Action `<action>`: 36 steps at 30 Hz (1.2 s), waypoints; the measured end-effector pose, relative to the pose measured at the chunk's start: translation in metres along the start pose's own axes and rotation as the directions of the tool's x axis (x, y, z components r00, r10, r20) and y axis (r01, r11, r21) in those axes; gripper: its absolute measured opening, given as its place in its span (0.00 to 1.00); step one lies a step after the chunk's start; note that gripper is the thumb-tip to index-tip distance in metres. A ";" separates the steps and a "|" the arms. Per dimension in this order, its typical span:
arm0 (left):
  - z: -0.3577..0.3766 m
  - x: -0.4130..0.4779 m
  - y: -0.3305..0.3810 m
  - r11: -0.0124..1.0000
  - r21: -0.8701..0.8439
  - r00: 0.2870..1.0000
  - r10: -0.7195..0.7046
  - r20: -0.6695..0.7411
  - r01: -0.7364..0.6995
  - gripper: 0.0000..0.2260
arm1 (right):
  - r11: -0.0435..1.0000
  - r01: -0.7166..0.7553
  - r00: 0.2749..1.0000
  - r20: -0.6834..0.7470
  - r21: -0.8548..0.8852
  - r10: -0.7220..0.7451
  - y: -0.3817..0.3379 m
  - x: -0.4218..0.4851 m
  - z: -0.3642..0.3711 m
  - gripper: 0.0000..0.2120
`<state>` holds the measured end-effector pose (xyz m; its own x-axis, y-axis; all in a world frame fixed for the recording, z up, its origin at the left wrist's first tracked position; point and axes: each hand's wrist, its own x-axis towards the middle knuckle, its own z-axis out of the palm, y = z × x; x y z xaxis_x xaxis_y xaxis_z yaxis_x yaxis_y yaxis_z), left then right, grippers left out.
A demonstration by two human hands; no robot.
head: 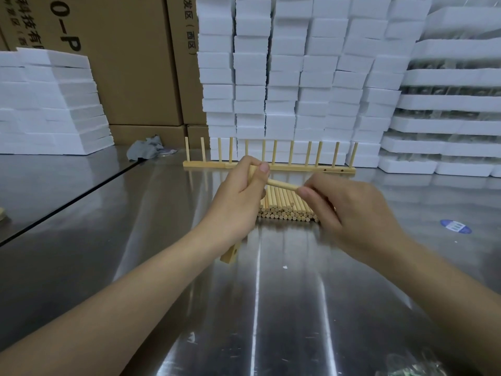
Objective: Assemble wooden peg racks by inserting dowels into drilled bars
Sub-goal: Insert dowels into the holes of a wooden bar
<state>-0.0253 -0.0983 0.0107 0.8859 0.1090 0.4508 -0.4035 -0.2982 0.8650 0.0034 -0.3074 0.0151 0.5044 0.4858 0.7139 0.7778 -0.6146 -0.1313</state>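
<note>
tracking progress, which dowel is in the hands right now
The dowel held between the left hand and right hand; the others lie in the pile or stand in the rack.

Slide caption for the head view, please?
Left hand holds a drilled bar, right hand pinches a dowel beside it, above the dowel pile; pegged rack behind.

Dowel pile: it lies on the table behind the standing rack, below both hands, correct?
No. The head view shows the dowel pile in front of the standing rack, nearer the camera, on the table, below the left hand and right hand.
</note>
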 end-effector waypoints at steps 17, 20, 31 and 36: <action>-0.003 0.000 -0.002 0.996 0.063 0.996 0.065 0.066 -0.069 0.12 | 0.900 -0.263 0.964 0.130 0.347 0.232 -0.018 -0.004 0.007 0.25; -0.003 -0.004 -0.004 0.978 0.146 0.988 0.135 0.077 -0.146 0.07 | -0.036 -0.694 0.652 0.649 0.719 0.391 -0.023 0.003 0.012 0.28; -0.005 0.004 0.000 0.929 -0.239 0.959 -0.282 0.033 0.282 0.08 | 0.934 -0.302 0.953 0.037 0.192 0.301 0.017 0.002 0.011 0.20; -0.011 0.007 0.003 0.567 -0.632 0.814 -0.549 0.188 0.529 0.10 | 0.967 -0.153 0.976 0.119 -0.203 0.180 0.054 -0.003 0.027 0.11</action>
<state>-0.0222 -0.0882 0.0187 0.9859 0.0744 -0.1497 0.0950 0.4875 0.8680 0.0542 -0.3250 -0.0124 0.6771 0.4381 0.5913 0.5988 -0.7950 -0.0966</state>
